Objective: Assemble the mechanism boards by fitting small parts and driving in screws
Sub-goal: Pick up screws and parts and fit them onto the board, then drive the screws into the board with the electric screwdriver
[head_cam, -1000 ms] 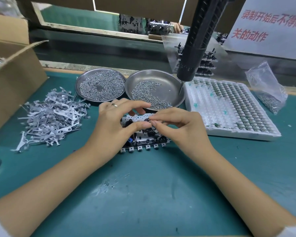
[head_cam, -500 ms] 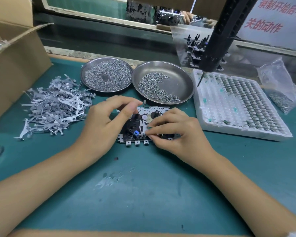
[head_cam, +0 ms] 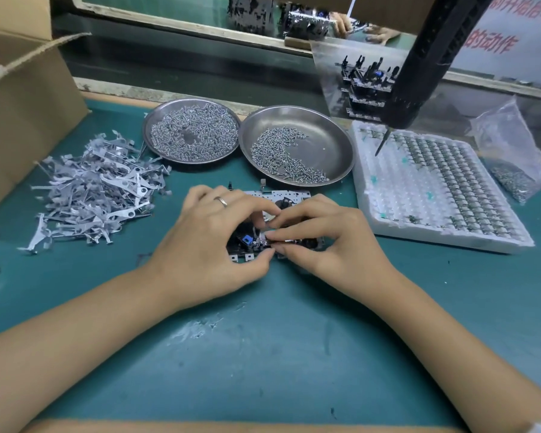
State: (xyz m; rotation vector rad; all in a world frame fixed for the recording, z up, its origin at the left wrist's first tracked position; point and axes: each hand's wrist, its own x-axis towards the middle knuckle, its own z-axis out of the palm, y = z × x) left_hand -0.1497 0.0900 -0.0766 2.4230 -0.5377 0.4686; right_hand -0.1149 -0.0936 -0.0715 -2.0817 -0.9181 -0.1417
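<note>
A mechanism board (head_cam: 281,200), metal plate with black parts and a blue piece, lies flat on the green mat at centre. My left hand (head_cam: 210,239) curls over its left side, thumb and fingers gripping the board. My right hand (head_cam: 328,235) covers the right side and pinches a small metal part (head_cam: 264,236) against the board with thumb and forefinger. Both hands hide most of the board. A black electric screwdriver (head_cam: 419,73) hangs over the right side, its bit pointing down at the white tray.
Two steel dishes of screws (head_cam: 191,132) (head_cam: 294,151) stand behind the board. A heap of grey metal levers (head_cam: 97,189) lies at the left beside a cardboard box (head_cam: 22,98). A white foam tray of small parts (head_cam: 434,189) and a bag of screws (head_cam: 512,164) sit right.
Both hands have dropped lower onto the board's near edge, the fingertips now meeting over the small part. The view has tilted down and closer.
</note>
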